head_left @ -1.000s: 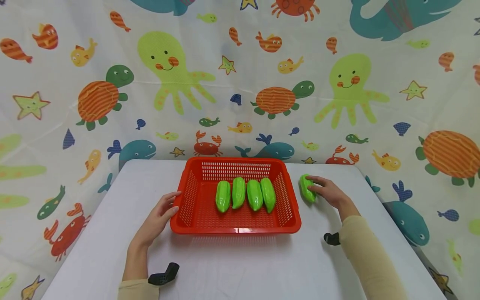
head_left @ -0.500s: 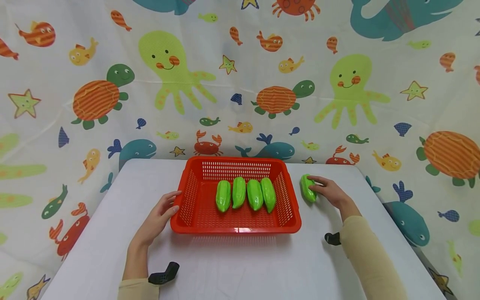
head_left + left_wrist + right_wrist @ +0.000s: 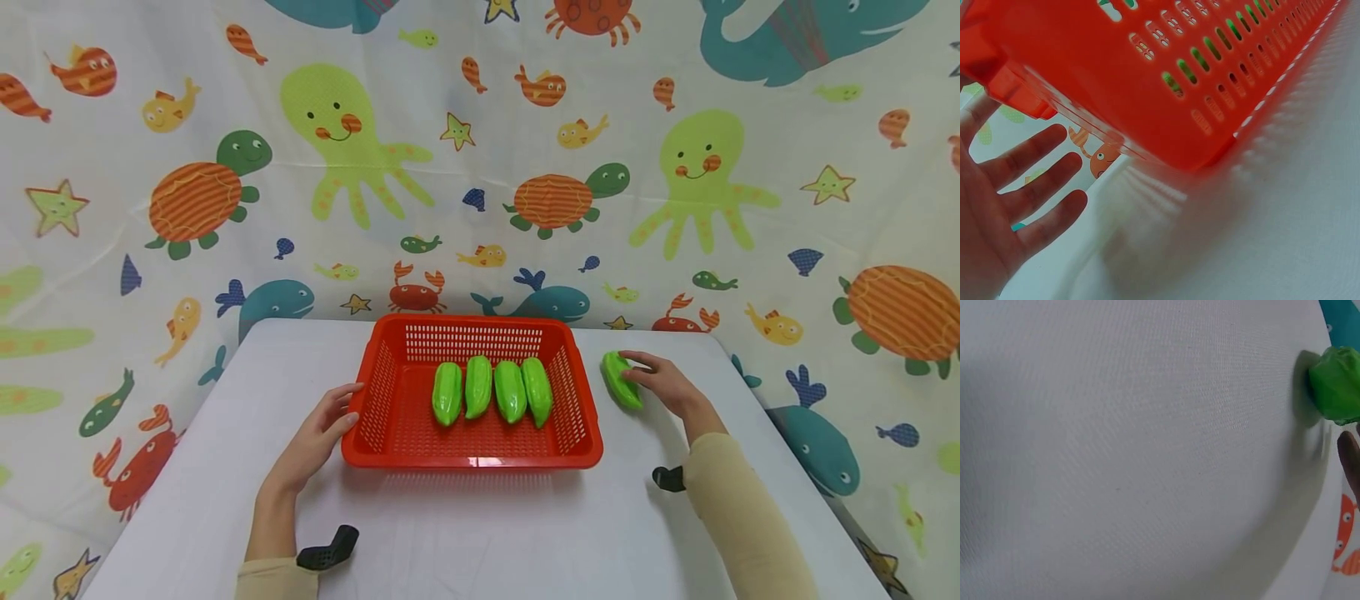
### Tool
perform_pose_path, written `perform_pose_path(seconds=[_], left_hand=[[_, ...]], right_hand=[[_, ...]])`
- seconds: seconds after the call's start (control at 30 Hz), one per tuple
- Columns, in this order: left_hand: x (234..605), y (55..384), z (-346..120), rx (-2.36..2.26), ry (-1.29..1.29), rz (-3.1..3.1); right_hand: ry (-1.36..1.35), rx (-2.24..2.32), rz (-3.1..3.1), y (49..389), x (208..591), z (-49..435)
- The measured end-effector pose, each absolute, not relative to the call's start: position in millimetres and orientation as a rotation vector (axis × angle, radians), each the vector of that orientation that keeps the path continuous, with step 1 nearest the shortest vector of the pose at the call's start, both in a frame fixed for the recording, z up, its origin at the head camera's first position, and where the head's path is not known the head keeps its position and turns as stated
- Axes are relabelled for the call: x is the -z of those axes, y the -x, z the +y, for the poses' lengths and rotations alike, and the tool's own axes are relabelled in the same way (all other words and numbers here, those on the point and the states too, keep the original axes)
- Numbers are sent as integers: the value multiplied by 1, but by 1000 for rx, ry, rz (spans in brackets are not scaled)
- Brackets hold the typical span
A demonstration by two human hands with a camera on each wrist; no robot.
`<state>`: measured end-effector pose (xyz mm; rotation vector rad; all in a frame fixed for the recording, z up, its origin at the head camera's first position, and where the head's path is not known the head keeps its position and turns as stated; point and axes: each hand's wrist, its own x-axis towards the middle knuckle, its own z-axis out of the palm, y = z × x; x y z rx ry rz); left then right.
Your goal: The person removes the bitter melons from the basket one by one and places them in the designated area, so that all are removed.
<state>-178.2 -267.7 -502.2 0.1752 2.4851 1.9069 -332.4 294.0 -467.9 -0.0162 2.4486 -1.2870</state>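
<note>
On the white table, right of the red basket (image 3: pixel 472 461), lies a glossy green ridged toy vegetable (image 3: pixel 619 383), long and slightly curved. My right hand (image 3: pixel 663 385) reaches it from the right, fingertips at its right side and its left side uncovered. In the right wrist view only one end of the green toy vegetable (image 3: pixel 1338 387) shows, with a finger (image 3: pixel 1350 461) just below it. My left hand (image 3: pixel 318 429) is at the basket's left rim with fingertips touching it. Its fingers (image 3: pixel 1047 178) spread loosely beside the basket wall (image 3: pixel 1097 81) in the left wrist view.
Several similar green toy vegetables (image 3: pixel 478 387) lie side by side in the basket, toward its right half. Behind the white table (image 3: pixel 480 533) hangs a curtain (image 3: pixel 465 83) printed with sea animals. Dark wrist devices (image 3: pixel 328 550) sit at both sleeves.
The green toy vegetable at my right hand has turned, its near end swinging slightly to the right. My right hand has barely shifted; my left hand and the basket stay put.
</note>
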Motion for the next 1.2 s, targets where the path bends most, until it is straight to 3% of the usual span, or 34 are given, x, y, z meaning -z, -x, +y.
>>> perform_pose_path(seconds=[0.5, 1.2], left_hand=[[502, 179, -269, -1922, -192, 2464], [501, 178, -269, -1921, -199, 2462]], right_hand=[[12, 1435, 2592, 340, 452, 293], [-8, 1676, 2620, 328, 383, 229]])
